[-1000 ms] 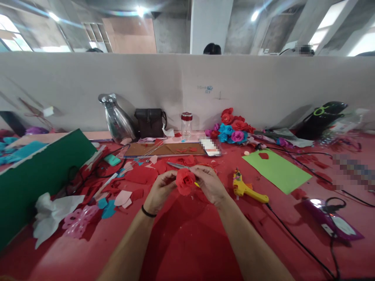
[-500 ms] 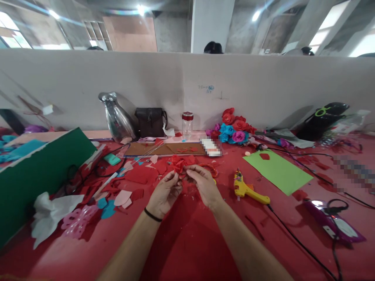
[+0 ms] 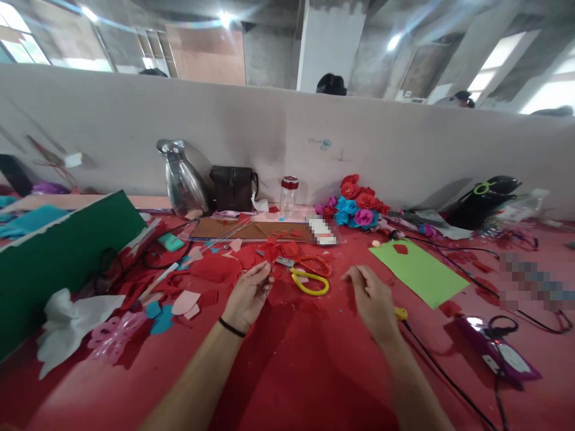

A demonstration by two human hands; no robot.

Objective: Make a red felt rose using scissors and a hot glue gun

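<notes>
As the left hand [image 3: 250, 294] holds it, the red flower [image 3: 271, 250] points away.

I see the right hand [image 3: 375, 299] hiding most of a yellow corded tool [image 3: 401, 313] at four o'clock. A pixelated object [image 3: 530, 278] at three is unreadable; the left edge crops a green board [image 3: 67, 263] at nine.
</notes>
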